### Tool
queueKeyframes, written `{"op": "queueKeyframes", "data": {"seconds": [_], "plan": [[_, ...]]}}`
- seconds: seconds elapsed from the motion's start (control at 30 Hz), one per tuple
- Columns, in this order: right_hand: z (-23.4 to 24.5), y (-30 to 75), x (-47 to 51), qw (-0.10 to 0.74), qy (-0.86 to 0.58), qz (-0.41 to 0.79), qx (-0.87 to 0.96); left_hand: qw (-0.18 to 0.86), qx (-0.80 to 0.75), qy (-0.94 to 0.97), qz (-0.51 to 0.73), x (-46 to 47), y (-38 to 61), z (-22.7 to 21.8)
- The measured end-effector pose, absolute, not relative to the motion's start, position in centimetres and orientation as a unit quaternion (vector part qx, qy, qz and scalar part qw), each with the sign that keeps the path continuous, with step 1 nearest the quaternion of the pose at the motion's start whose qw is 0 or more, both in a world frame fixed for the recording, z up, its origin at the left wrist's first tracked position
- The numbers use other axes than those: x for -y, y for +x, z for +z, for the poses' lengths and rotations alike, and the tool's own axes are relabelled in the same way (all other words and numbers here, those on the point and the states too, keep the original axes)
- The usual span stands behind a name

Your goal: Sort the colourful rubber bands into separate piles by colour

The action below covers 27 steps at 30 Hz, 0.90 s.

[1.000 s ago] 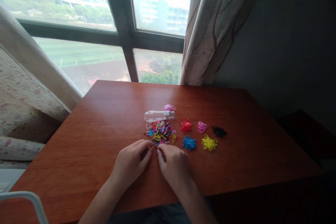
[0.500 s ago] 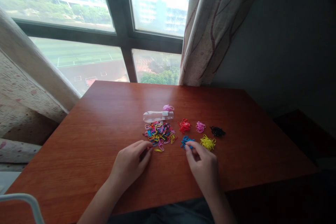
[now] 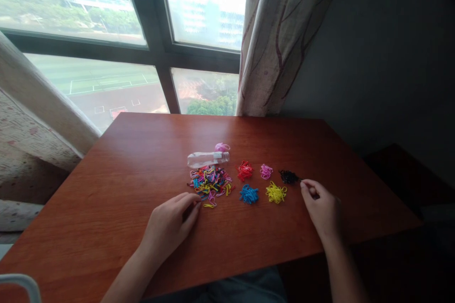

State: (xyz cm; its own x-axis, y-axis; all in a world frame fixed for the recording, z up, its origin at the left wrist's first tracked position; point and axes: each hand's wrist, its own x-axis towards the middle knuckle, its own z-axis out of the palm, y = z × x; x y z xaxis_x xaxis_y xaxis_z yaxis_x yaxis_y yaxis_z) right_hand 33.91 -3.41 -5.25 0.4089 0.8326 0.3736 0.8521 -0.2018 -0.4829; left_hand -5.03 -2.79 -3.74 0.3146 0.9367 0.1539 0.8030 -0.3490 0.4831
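Note:
A mixed heap of small coloured loop-shaped pins (image 3: 210, 180) lies on the table. My left hand (image 3: 173, 220) rests at the heap's near left edge, thumb and forefinger closed together; whatever may be between them is too small to make out. At the far right, my right hand (image 3: 322, 206) pinches a small black pin (image 3: 300, 180) beside the black pile (image 3: 288, 176). Sorted by colour are a red pile (image 3: 244, 170), a pink pile (image 3: 266, 171), a blue pile (image 3: 249, 194) and a yellow pile (image 3: 276, 192). One yellow pin (image 3: 208, 205) lies alone near the heap.
Behind the heap a clear plastic bottle (image 3: 204, 159) lies on its side, with a pink looped piece (image 3: 222, 147) beyond its neck. The brown table (image 3: 142, 151) reaches to the window and curtain (image 3: 265, 57). A white curved bar (image 3: 23, 280) shows at lower left.
My right hand has moved right, from the blue pile to the black pile. My left hand stays by the mixed heap. The whole view has shifted slightly.

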Motion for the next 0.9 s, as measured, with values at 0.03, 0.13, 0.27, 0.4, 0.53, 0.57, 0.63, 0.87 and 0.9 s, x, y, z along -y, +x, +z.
{"op": "queueKeyframes", "data": {"seconds": [0.03,0.13,0.27,0.4,0.53,0.57,0.63,0.87,0.9], "plan": [[-5.4,33.8,3.1,0.325,-0.774,-0.01,0.543,0.161,-0.548,0.794,0.208,2.8,-5.0,-3.7],[-5.5,33.6,2.3,0.332,-0.771,0.001,0.544,0.163,-0.548,0.794,0.204,2.9,-5.1,-3.7],[-5.6,33.4,1.6,0.323,-0.768,-0.002,0.553,0.166,-0.548,0.794,0.205,2.9,-5.1,-3.7],[-5.6,33.3,1.5,0.321,-0.768,-0.003,0.553,0.166,-0.55,0.794,0.201,2.8,-5.1,-3.7],[-5.4,33.3,1.8,0.328,-0.767,-0.008,0.551,0.163,-0.55,0.794,0.204,2.9,-5.0,-3.7],[-5.2,33.2,1.9,0.334,-0.766,-0.009,0.549,0.162,-0.55,0.794,0.204,2.9,-5.0,-3.7],[-4.8,32.5,2.3,0.348,-0.759,-0.012,0.55,0.163,-0.55,0.793,0.204,2.9,-5.0,-3.7],[-4.2,26.2,4.3,0.38,-0.681,0.028,0.625,0.163,-0.55,0.793,0.207,2.9,-5.1,-3.7],[-4.3,25.9,4.5,0.379,-0.681,0.034,0.626,0.162,-0.55,0.793,0.207,2.9,-5.1,-3.7]]}}
